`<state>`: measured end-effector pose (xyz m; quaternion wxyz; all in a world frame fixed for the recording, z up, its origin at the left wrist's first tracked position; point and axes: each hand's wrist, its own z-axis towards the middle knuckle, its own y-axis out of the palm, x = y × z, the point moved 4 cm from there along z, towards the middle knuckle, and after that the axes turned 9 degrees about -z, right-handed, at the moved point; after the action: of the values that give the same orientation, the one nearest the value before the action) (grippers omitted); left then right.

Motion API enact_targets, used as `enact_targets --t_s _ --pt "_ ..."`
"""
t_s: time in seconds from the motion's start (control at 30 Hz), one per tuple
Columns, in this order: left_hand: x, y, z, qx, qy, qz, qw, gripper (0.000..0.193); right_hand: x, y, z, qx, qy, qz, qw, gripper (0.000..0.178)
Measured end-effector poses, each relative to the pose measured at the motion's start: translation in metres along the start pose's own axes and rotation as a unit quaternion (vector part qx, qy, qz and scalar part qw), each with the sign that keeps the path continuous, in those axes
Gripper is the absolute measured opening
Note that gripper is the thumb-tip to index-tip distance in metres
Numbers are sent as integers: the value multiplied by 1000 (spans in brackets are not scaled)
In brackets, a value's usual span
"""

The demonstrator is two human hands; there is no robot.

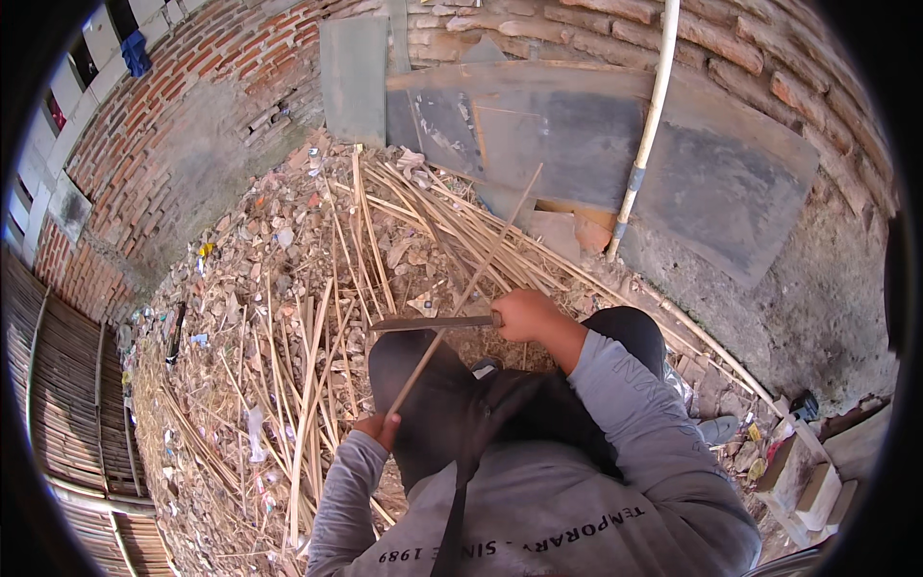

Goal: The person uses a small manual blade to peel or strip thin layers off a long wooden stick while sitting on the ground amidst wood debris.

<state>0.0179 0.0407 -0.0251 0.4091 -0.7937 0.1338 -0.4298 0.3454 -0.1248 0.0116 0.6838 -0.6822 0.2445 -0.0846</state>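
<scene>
My right hand (528, 315) is closed round the handle of a large knife (431, 324), its dark blade pointing left above my knee. The blade crosses a long thin bamboo strip (488, 258) and looks to touch it. Low on the left, my left hand (379, 430) grips the near end of that strip, which slants up and away to the right across my thigh. Part of the left fingers is hidden behind the strip and my leg.
Many split bamboo strips (433, 216) lie beyond my knees, and more strips (306, 404) lie to the left. Rubble and litter (240, 250) cover the ground. Grey boards (596, 125) and a white pipe (654, 106) stand against the brick wall. Blocks (803, 486) sit at the lower right.
</scene>
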Motion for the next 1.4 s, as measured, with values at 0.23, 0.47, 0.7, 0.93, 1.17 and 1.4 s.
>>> enact_targets --t_s 0.23,0.47,0.7,0.93,1.17,1.4 --pt "-16 9 6 25 -2 -61 998 49 76 3 10 134 173 104 970 27" --pt "-23 8 2 -1 -41 -135 990 52 2 -3 -4 -21 -4 53 998 22" --pt "-36 13 7 14 -1 -135 991 49 60 14 15 64 91 112 987 34" --pt "-37 12 6 16 -20 -156 987 53 35 5 5 21 71 107 991 30" --pt "-30 11 5 26 -2 -147 989 55 7 1 -1 -23 -6 66 998 26" --pt "-38 15 6 11 -37 -171 984 55 39 1 5 23 93 83 992 25"
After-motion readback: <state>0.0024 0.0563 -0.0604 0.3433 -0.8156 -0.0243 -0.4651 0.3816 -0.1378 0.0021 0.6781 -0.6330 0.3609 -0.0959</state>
